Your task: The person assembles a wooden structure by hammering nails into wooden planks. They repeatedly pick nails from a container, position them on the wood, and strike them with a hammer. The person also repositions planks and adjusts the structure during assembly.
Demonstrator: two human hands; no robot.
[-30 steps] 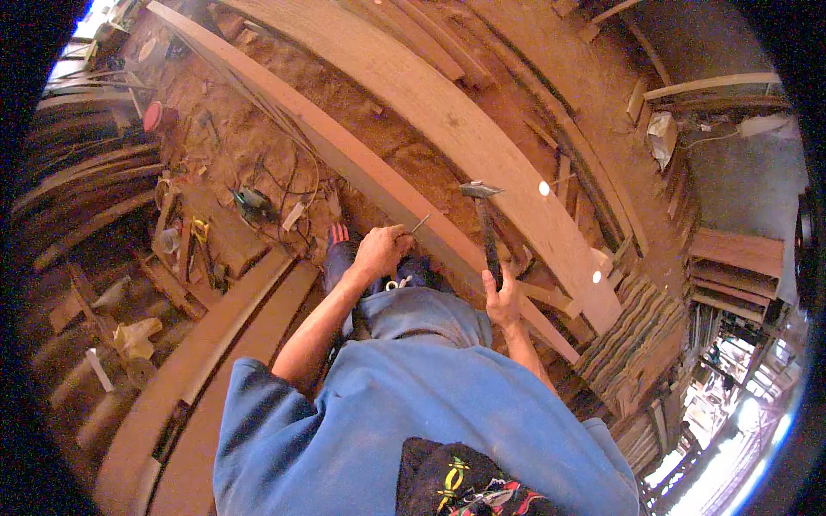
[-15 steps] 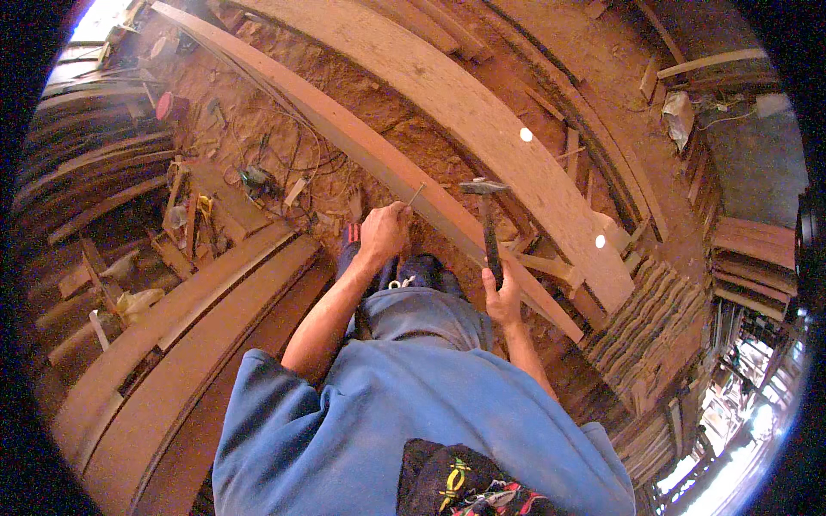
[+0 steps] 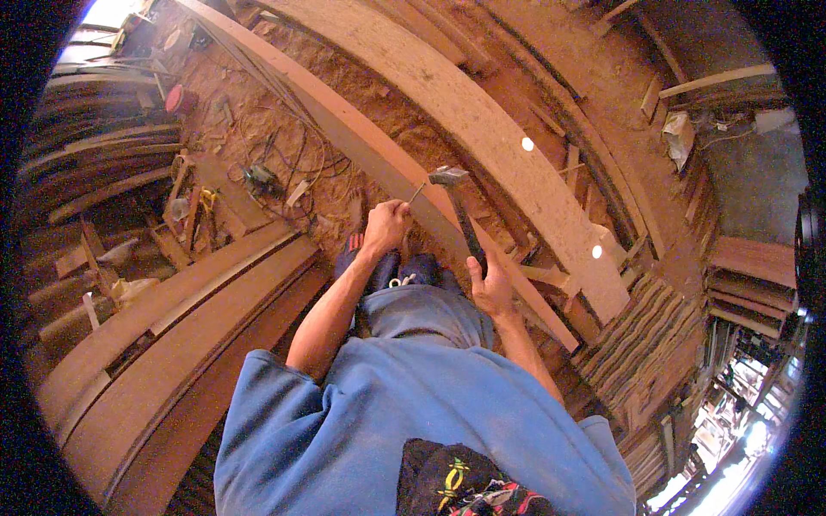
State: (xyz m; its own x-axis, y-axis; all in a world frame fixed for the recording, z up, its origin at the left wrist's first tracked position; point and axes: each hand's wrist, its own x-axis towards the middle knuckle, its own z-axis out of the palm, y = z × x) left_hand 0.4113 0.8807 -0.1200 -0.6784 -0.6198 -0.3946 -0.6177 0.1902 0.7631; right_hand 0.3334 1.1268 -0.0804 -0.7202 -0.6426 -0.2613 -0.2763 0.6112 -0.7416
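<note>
A long reddish wooden beam [image 3: 344,115] runs diagonally in front of me. My left hand [image 3: 386,227] is closed at the beam's near side, pinching a thin nail [image 3: 418,192] that slants up and right from the fingers. A hammer [image 3: 467,225] with a dark handle is gripped in my right hand [image 3: 493,288]. Its metal head is over the beam, right by the nail's upper end; whether the two touch I cannot tell. My fingers hide the nail's lower end.
Beyond the beam lies a wide pale board [image 3: 482,103]. Curved planks [image 3: 206,331] are stacked at the lower left. A green power tool [image 3: 261,179] and cords lie on the dirt floor. Rough boards [image 3: 641,340] are piled at right, and a red container [image 3: 180,99] stands far left.
My right hand has moved slightly left, bringing the hammer head left and down to the nail's upper end. The left hand keeps its hold on the nail. The view has shifted a little.
</note>
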